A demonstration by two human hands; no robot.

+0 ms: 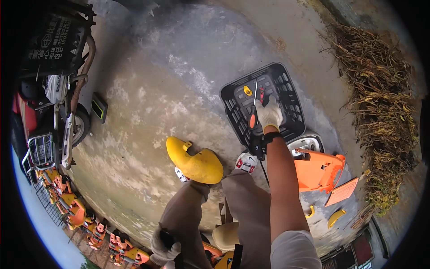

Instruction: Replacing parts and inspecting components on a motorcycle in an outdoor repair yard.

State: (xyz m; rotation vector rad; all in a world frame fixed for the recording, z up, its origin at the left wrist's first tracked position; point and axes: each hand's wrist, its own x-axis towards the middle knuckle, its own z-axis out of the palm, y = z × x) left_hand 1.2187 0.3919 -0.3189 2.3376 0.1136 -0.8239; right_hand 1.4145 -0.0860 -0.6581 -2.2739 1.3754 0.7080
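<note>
My right hand (270, 113), in a pale glove, is inside the black plastic crate (290, 85). Its thumb side closes on a screwdriver (253, 117) with an orange-and-black handle, whose shaft points away from me; the other fingertips are mostly hidden. By the fingers in the crate are a small red piece (262, 92) and a small yellow piece (247, 90). My left hand (165, 245), gloved too, is low beside my left thigh, its fingers curled round something dark that I cannot make out. A curved yellow plastic shell (195, 162) covers part of my left shoe.
To my right lie an orange plastic body part (316, 171), an orange panel (342, 192) and curved yellow pieces (336, 218). Dry stalks (378, 103) are heaped farther right. A motorcycle (58, 98) stands at left, with several orange-and-yellow ride-on toys (75, 210) behind it.
</note>
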